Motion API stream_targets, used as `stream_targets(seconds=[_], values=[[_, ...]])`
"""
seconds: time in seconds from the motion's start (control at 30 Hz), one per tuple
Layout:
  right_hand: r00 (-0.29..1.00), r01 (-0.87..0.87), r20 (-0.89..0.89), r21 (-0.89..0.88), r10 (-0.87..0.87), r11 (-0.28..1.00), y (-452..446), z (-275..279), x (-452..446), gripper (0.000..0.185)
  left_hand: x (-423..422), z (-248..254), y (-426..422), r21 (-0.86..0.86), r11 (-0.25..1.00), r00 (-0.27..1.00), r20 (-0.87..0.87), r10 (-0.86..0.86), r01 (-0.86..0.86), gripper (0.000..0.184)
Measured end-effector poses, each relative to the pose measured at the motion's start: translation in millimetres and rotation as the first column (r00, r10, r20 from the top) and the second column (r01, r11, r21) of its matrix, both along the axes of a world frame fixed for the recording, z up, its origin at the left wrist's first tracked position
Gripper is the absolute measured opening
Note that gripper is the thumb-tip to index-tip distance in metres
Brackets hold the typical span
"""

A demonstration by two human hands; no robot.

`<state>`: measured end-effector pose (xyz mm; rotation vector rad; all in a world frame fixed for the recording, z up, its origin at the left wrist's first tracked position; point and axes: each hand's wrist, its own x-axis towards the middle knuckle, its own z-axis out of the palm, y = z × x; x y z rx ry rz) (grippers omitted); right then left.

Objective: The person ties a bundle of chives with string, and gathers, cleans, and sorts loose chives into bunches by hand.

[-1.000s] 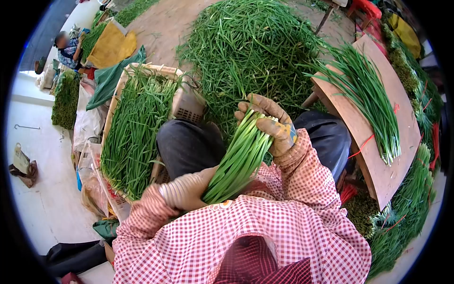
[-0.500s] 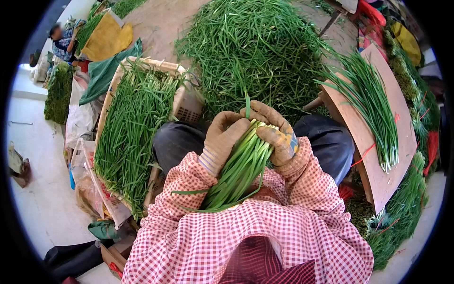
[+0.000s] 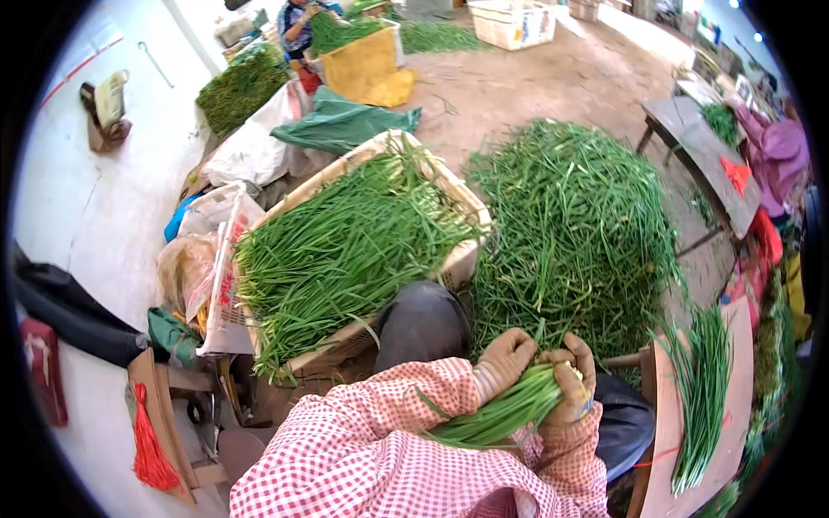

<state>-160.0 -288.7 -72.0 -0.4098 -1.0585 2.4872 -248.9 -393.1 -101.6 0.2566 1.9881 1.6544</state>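
A bunch of garlic chives (image 3: 505, 414) lies slantwise over my lap, its pale stem ends up by my hands and its green leaves trailing down to the left against my checked sleeve. My gloved right hand (image 3: 572, 380) is closed round the stem end. Just beside it, my gloved left hand (image 3: 503, 361) has its fingers pinched together above the stems; what sits between those fingertips is hidden. Beyond both hands rises a large heap of loose green chives (image 3: 574, 233).
A crate (image 3: 471, 203) full of chives (image 3: 354, 246) stands left of my knee. On a board (image 3: 734, 397) at my right lies another bunch (image 3: 701, 397). Red ties (image 3: 153, 445) hang at lower left. Other people work at a table (image 3: 704, 155) and far back.
My view has swung left and up, so the hands appear lower and further right. Both hands stay close together at the stem end of the bunch.
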Motion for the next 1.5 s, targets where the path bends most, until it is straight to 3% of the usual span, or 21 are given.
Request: stream_targets(seconds=[0.07, 0.17, 0.23, 0.3, 0.37, 0.43, 0.47, 0.6, 0.7, 0.8, 0.83, 0.9, 1.07, 1.17, 1.27, 1.33, 1.4, 1.43, 1.47, 1.5], values=[[0.998, -0.012, -0.061, -0.031, 0.01, 0.999, -2, 4, 2, 0.045, 4, 2, -1, -0.051, 0.998, 0.998, 0.05, -0.038, 0.041, 0.023], [0.983, -0.091, -0.159, -0.026, 0.086, 0.995, 0, -3, 11, 0.038, 15, -1, -3, 0.019, 0.998, 0.997, 0.04, -0.068, 0.067, 0.025], [0.964, -0.166, -0.199, 0.077, 0.178, 0.983, 4, -8, 13, 0.036, 18, -1, -1, -0.021, 0.998, 0.997, 0.055, -0.056, 0.057, 0.025], [0.961, -0.147, -0.222, 0.097, 0.165, 0.984, 4, -9, 15, 0.032, 20, 1, 0, -0.06, 0.997, 0.996, 0.071, -0.046, 0.051, 0.025], [0.959, -0.125, -0.24, 0.113, 0.149, 0.986, 3, -5, 16, 0.027, 24, 9, -1, 0.061, 0.998, 0.965, 0.26, -0.018, 0.002, 0.024], [0.957, -0.095, -0.273, 0.031, 0.1, 0.995, -3, 4, 14, 0.024, 24, 9, 1, 0.082, 0.997, 0.957, 0.29, -0.015, -0.009, 0.024], [0.973, -0.087, -0.202, 0.141, 0.115, 0.986, -2, 14, 18, 0.027, 24, 7, 3, 0.098, 0.995, 0.945, 0.326, -0.013, -0.02, 0.025], [0.971, -0.004, -0.239, 0.093, 0.027, 0.996, -7, 21, 22, 0.043, 22, 1, 11, 0.166, 0.986, 0.931, 0.361, -0.06, 0.0, 0.024], [0.959, 0.009, -0.281, 0.132, 0.028, 0.991, 2, 12, 25, 0.04, 21, 16, 17, 0.147, 0.986, 0.947, 0.297, -0.12, 0.078, 0.022], [0.941, 0.069, -0.338, 0.113, -0.027, 0.991, 3, 12, 24, 0.033, 18, 25, 22, 0.362, 0.928, 0.899, 0.372, -0.23, 0.087, 0.015], [0.936, 0.103, -0.347, 0.09, -0.065, 0.991, 2, 13, 24, 0.031, 20, 26, 20, 0.364, 0.927, 0.899, 0.372, -0.229, 0.086, 0.015], [0.94, 0.146, -0.322, 0.074, -0.115, 0.987, -4, 18, 25, 0.03, 23, 30, 17, 0.511, 0.859, 0.821, 0.498, -0.28, -0.017, 0.014], [0.96, 0.195, -0.219, 0.061, -0.178, 0.979, -7, 23, 20, 0.027, 21, 19, 14, 0.589, 0.808, 0.792, 0.486, -0.37, 0.016, 0.014], [0.966, 0.145, -0.222, 0.051, -0.13, 0.988, -3, 24, 17, 0.026, 18, 18, 16, 0.637, 0.771, 0.779, 0.484, -0.398, -0.002, 0.013], [0.968, 0.156, -0.206, 0.038, -0.145, 0.987, 1, 31, 11, 0.028, 16, 43, 17, 0.504, 0.862, 0.862, 0.412, -0.295, 0.054, 0.013], [0.971, 0.181, -0.167, 0.048, -0.171, 0.982, 14, 32, 7, 0.032, 11, 44, 14, 0.577, 0.804, 0.867, 0.318, -0.385, 0.145, 0.013], [0.972, 0.235, -0.074, 0.316, -0.223, 0.919, 55, 28, 2, 0.037, 3, 44, 6, 0.63, 0.704, 0.848, 0.131, -0.513, 0.329, 0.014], [0.954, 0.262, 0.006, 0.462, -0.299, 0.847, 79, 32, 1, 0.039, -1, 45, -4, 0.633, 0.702, 0.848, 0.132, -0.512, 0.325, 0.014], [0.93, 0.334, 0.004, 0.403, -0.367, 0.852, 110, 37, -1, 0.04, -6, 46, -15, 0.518, 0.683, 0.837, -0.131, -0.531, 0.515, 0.015], [0.892, 0.421, 0.011, 0.348, -0.452, 0.838, 131, 53, -2, 0.04, -9, 50, -24, 0.36, 0.647, 0.739, -0.378, -0.559, 0.673, 0.016]])
